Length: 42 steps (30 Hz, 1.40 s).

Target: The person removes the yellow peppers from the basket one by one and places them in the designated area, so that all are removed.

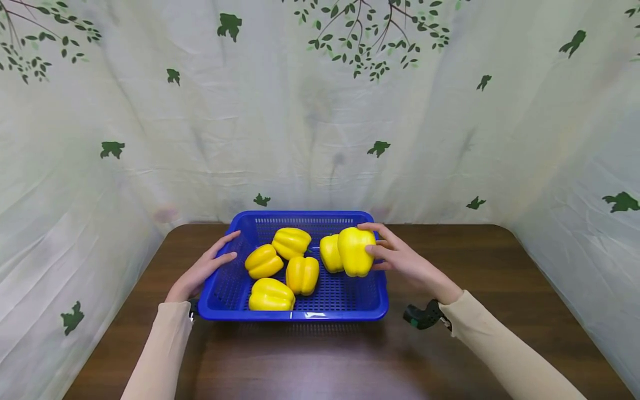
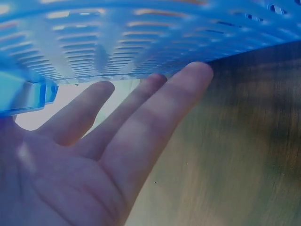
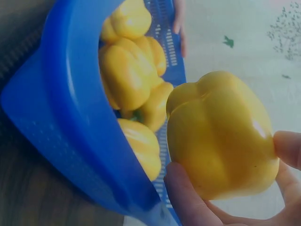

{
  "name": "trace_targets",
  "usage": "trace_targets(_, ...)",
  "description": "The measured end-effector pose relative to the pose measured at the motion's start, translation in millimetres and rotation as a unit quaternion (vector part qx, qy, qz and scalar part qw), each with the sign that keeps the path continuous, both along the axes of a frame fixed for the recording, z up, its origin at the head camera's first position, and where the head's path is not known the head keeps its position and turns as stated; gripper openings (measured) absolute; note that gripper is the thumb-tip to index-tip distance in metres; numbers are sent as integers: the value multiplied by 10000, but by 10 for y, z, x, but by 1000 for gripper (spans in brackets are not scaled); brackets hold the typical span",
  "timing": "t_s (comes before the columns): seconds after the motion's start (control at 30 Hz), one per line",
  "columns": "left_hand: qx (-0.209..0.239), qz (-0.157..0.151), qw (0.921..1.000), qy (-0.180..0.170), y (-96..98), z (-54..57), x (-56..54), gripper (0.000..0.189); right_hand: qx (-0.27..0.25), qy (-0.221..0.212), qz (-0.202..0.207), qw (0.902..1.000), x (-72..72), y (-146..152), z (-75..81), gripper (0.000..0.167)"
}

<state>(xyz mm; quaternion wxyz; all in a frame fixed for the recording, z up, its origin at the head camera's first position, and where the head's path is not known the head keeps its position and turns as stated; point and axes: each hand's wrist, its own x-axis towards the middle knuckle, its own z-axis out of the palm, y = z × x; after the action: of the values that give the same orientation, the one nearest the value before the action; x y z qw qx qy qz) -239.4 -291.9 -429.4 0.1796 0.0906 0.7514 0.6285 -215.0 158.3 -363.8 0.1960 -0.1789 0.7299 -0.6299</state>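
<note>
My right hand [image 1: 407,261] grips a yellow bell pepper [image 1: 356,253] between thumb and fingers at the right side of the blue basket [image 1: 295,315]. In the right wrist view the held pepper [image 3: 221,136] appears beside the basket's rim, fingers around its lower part. Inside the basket lie several more yellow bell peppers [image 1: 302,275], one partly hidden behind the held one. At the left rim rests my left hand [image 1: 202,272]. The left wrist view shows that hand's fingers [image 2: 146,117] extended against the slotted outer wall [image 2: 155,33].
The basket stands on a dark brown wooden table [image 1: 450,344]. A pale curtain [image 1: 310,139] with leaf patterns surrounds the table at the back and sides. A black wrist device [image 1: 422,315] hangs under the right wrist.
</note>
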Motion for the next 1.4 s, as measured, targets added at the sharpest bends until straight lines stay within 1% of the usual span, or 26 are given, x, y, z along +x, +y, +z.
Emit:
trace_targets(0.3,-32,-11,10000,-29,-13,-15,-9,64,-64,44,-167,9998,-39,208,8,54)
trace_targets(0.5,-118,7,9999,59,3,-14,-12,64,-120,119,-319,9993,-70,303,-18,53)
trace_targets(0.63,-140,48,9998,125,12,-17,-6,62,-216,80,-422,9988,-90,349,-44,52)
trace_targets(0.83,-109,87,9997,176,16,-30,4,62,-154,160,-515,9984,-121,415,-76,54)
trace_targets(1.03,-92,157,9997,153,19,-52,7,62,-69,252,-670,9974,-154,494,-103,55)
trace_targets(1.27,-217,230,9992,250,21,-69,2,61,-109,256,-786,9965,-205,587,-149,54)
trace_targets(1.4,-204,257,9992,222,29,-67,2,61,-71,350,-892,9954,-236,622,-180,54)
